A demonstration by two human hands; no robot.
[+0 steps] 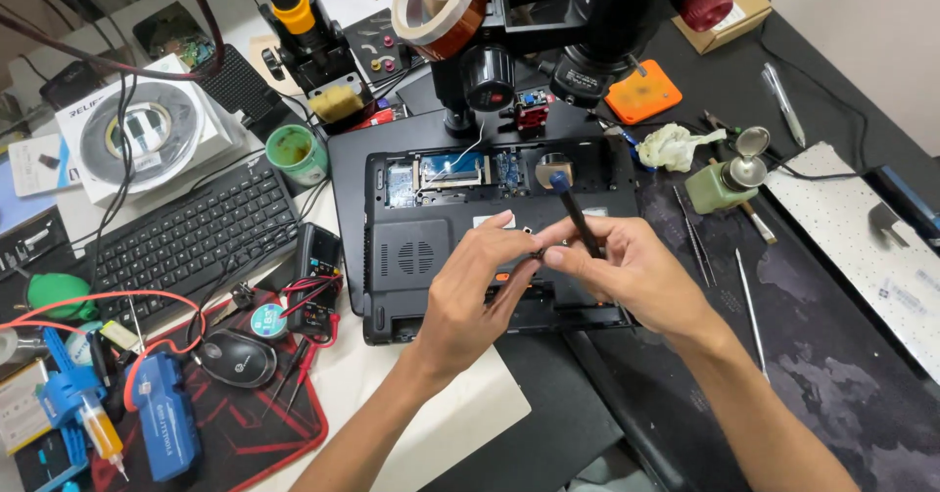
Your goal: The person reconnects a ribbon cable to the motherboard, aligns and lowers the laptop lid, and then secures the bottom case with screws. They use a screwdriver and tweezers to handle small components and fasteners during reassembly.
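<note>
A black laptop [411, 257] lies upside down on the bench with a cover off, showing green circuit boards near its far edge. My right hand [627, 272] grips a dark screwdriver with a blue cap [573, 208], its shaft slanting up and away. My left hand [475, 281] meets it over the laptop's middle, fingertips pinched at the screwdriver's tip. Whether a screw sits between the fingers I cannot tell.
A microscope [578, 22] hangs over the laptop's far edge. A black keyboard [186, 237], a mouse [235, 357], a multimeter [315, 272] and blue tools lie left. Tweezers [693, 237], a green bottle [725, 181], an orange pad [641, 91] and a white keyboard panel [862, 237] lie right.
</note>
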